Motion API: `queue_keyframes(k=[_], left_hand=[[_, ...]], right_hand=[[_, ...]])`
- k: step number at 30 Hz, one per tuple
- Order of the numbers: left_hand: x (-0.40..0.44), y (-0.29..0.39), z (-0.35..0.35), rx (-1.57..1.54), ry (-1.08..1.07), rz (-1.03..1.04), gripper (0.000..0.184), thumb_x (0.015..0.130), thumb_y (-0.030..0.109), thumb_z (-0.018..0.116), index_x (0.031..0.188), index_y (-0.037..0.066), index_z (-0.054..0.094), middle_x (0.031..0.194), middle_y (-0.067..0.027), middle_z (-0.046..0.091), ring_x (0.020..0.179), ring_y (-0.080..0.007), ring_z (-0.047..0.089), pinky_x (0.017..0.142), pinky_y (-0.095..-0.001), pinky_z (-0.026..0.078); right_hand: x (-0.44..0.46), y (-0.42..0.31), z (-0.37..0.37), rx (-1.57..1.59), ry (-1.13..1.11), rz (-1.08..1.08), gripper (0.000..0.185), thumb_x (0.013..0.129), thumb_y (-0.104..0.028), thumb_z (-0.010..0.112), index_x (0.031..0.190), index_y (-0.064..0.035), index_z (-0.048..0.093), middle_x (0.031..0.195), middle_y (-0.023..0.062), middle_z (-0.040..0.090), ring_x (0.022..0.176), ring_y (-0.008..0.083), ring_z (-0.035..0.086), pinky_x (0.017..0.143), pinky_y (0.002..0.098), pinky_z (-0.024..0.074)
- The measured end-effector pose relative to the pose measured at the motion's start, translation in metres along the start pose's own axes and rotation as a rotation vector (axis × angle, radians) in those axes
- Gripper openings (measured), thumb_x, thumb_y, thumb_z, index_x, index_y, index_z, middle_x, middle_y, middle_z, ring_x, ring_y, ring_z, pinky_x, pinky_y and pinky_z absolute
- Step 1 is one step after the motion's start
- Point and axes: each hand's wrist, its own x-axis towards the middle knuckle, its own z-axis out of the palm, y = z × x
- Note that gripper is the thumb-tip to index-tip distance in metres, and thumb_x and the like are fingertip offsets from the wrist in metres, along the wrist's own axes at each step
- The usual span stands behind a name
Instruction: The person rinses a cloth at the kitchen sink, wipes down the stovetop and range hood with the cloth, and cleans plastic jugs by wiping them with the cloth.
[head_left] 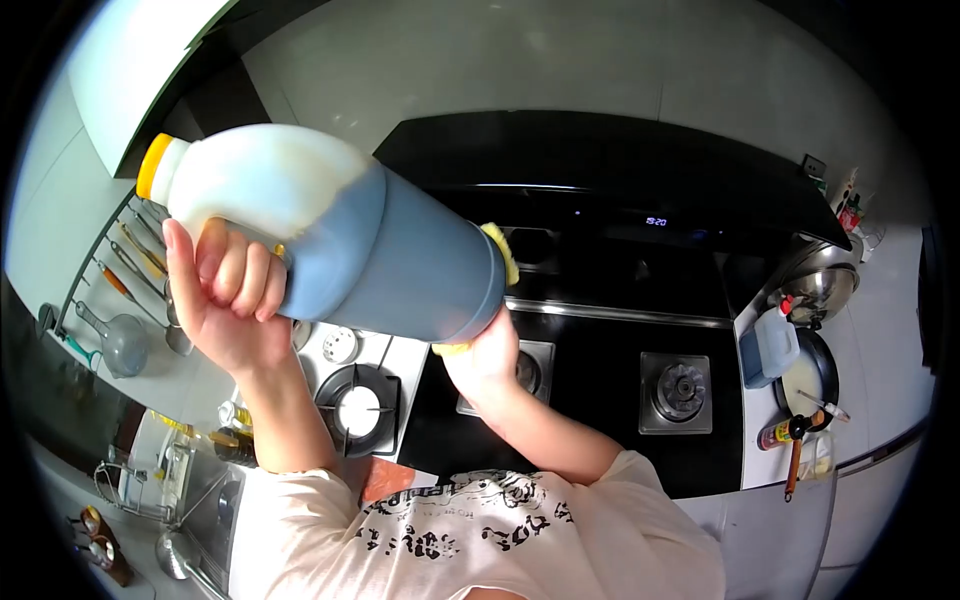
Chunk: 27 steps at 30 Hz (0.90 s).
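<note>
A large plastic jug with a yellow cap is held up, tilted with its cap toward the upper left. Blue-looking liquid fills its lower part, while the neck end looks whitish. My left hand has its fingers wrapped round the jug's handle, thumb sticking up. At the base, my right hand presses a yellow cloth against the bottom; the jug hides most of those fingers and part of the cloth. The cap is on.
Below lies a black gas stove with a burner at right. A second burner grate stands at left. Utensils hang from a rail. On the right counter are a blue-liquid bottle, a pan and metal bowls.
</note>
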Motion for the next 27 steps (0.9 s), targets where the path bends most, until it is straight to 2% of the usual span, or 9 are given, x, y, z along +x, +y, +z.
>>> queue_keyframes(k=[4,8,10,14,18,23,25,26,27], left_hand=[[-0.009,0.003,-0.029,-0.095,0.108,-0.045,0.045,0.103,0.039,0.042,0.065,0.016,0.035,0.049,0.0078,0.025,0.038,-0.0058,0.018,0.034,-0.0234,0.018],[-0.017,0.006,-0.050,-0.267,0.048,-0.104,0.045,0.103,0.042,0.040,0.067,0.015,0.039,0.049,0.0080,0.027,0.038,-0.0062,0.020,0.035,-0.0238,0.019],[-0.025,0.009,-0.052,-0.298,-0.047,-0.096,0.045,0.103,0.043,0.039,0.068,0.015,0.041,0.049,0.0082,0.027,0.038,-0.0061,0.020,0.035,-0.0236,0.019],[-0.035,0.021,-0.041,-0.229,-0.167,0.006,0.048,0.103,0.044,0.034,0.066,0.015,0.039,0.047,0.0085,0.028,0.036,-0.0057,0.021,0.033,-0.0228,0.017],[-0.040,0.032,-0.041,-0.150,-0.202,0.050,0.049,0.104,0.044,0.034,0.062,0.018,0.032,0.045,0.0100,0.022,0.036,-0.0051,0.021,0.032,-0.0226,0.015],[-0.055,0.027,-0.058,-0.030,0.030,-0.063,0.047,0.103,0.044,0.035,0.066,0.016,0.037,0.049,0.0090,0.023,0.036,-0.0061,0.018,0.032,-0.0232,0.015],[-0.061,0.015,-0.060,0.071,0.083,-0.115,0.046,0.103,0.042,0.038,0.066,0.014,0.037,0.048,0.0074,0.024,0.036,-0.0066,0.019,0.032,-0.0233,0.017],[-0.064,0.009,-0.062,0.130,0.117,-0.150,0.046,0.103,0.041,0.039,0.066,0.013,0.037,0.048,0.0064,0.024,0.036,-0.0069,0.020,0.033,-0.0232,0.018],[-0.067,0.001,-0.062,0.137,0.190,-0.183,0.046,0.102,0.039,0.042,0.066,0.010,0.039,0.047,0.0050,0.026,0.036,-0.0074,0.022,0.033,-0.0232,0.019]], right_hand=[[-0.046,0.019,-0.020,-0.185,-0.032,-0.017,0.037,0.102,-0.024,0.034,0.128,-0.0006,0.048,0.125,0.0096,0.055,0.114,0.0229,0.055,0.099,0.0375,0.0431],[-0.050,0.023,-0.005,-0.272,-0.165,-0.587,0.042,0.102,-0.012,0.035,0.143,-0.0020,0.032,0.140,0.0101,0.044,0.126,0.0216,0.047,0.105,0.0362,0.0384],[-0.019,0.016,-0.015,-0.535,-0.292,-0.841,0.047,0.102,-0.021,0.040,0.143,-0.0014,0.030,0.141,0.0111,0.043,0.125,0.0211,0.048,0.103,0.0360,0.0408],[0.036,0.004,-0.024,-0.028,-0.241,0.008,0.040,0.102,-0.032,0.041,0.129,-0.0033,0.049,0.124,0.0096,0.058,0.109,0.0205,0.060,0.089,0.0358,0.0511],[0.029,0.056,-0.007,-0.104,-0.151,0.120,0.038,0.098,-0.035,0.048,0.119,-0.0039,0.056,0.112,0.0114,0.063,0.101,0.0246,0.064,0.087,0.0368,0.0536],[-0.014,0.022,-0.059,-0.075,-0.340,0.906,0.039,0.095,-0.033,0.050,0.119,-0.0026,0.056,0.109,0.0148,0.063,0.098,0.0272,0.065,0.080,0.0423,0.0554],[-0.029,0.014,-0.051,-0.309,0.080,0.548,0.045,0.096,-0.032,0.045,0.124,0.0025,0.052,0.120,0.0180,0.059,0.100,0.0278,0.064,0.080,0.0404,0.0564],[-0.027,0.009,-0.048,-0.316,0.200,0.285,0.037,0.098,-0.028,0.043,0.118,0.0002,0.055,0.107,0.0148,0.062,0.091,0.0243,0.064,0.078,0.0366,0.0539],[-0.019,0.001,-0.045,-0.493,0.076,0.125,0.036,0.099,-0.024,0.041,0.123,0.0018,0.052,0.108,0.0140,0.062,0.092,0.0224,0.063,0.081,0.0349,0.0527]])
